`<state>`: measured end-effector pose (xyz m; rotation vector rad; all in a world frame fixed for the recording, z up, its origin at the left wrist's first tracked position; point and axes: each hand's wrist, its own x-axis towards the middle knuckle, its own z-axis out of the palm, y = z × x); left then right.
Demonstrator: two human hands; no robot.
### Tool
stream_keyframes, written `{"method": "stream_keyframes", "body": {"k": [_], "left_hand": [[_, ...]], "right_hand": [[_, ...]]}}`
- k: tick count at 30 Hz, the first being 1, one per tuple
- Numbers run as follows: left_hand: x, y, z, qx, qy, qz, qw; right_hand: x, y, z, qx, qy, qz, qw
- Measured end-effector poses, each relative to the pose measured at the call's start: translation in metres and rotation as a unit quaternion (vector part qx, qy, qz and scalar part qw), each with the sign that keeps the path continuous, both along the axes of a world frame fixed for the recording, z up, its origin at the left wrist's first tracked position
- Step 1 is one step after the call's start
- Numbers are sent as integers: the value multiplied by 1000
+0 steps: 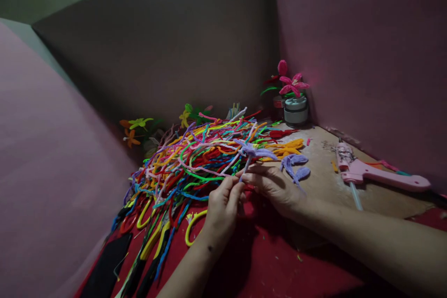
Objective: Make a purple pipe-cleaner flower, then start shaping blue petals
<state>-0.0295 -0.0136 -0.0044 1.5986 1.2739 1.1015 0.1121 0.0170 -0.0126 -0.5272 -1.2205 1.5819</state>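
With the fingers of your left hand [223, 205] and right hand [279, 189] both pinched on the stem [247, 165] of the fuzzy lilac flower [249, 150], just below and right of the frame's middle, let one grip anchor while the other does any turning, pressing lightly so the soft pile isn't crushed. Hold the bloom clear of the tangled pipe cleaners [199, 158] behind it (its thin petals could easily snag there), and mind the loose lilac petals [289, 165] near your right hand.
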Motion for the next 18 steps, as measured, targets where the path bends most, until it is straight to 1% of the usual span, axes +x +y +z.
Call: {"method": "stream_keyframes", "body": {"k": [1, 2, 3, 4, 5, 6, 7, 9, 10, 11, 13, 15, 18], "left_hand": [[0, -1, -3, 76, 74, 28, 994], [-1, -1, -5, 137, 133, 42, 981], [-2, -1, -7, 176, 174, 44, 968], [-3, 0, -8, 196, 196, 39, 960], [-4, 0, -8, 200, 199, 39, 958], [-5, 1, -7, 189, 186, 42, 963], [-5, 2, -5, 162, 156, 47, 973], [-4, 2, 2, 69, 57, 53, 995], [-3, 2, 6, 12, -1, 44, 999], [-2, 2, 9, -42, -58, 29, 997], [-1, 2, 14, -119, -149, -6, 982], [-2, 2, 15, -161, -213, -42, 963], [-8, 4, 14, -215, -281, -99, 930]], "right_hand": [[0, 0, 1, 2, -5, 0, 1000], [0, 0, 2, 7, -13, 0, 1000], [-1, 0, 2, 15, -22, -3, 1000], [-3, 0, 1, 25, -33, -9, 999], [-4, 0, 0, 31, -42, -16, 999], [-6, 1, -1, 30, -46, -20, 998], [-7, 1, -1, 22, -42, -19, 999], [-8, 1, -1, -4, -20, 1, 1000], [-8, 1, -1, -12, -11, 14, 1000], [-8, 1, 0, -15, -6, 25, 1000], [-6, 1, 2, -4, -9, 38, 999], [-5, 2, 2, 2, -12, 48, 999], [-5, 4, -1, -18, -2, 67, 998]]}}
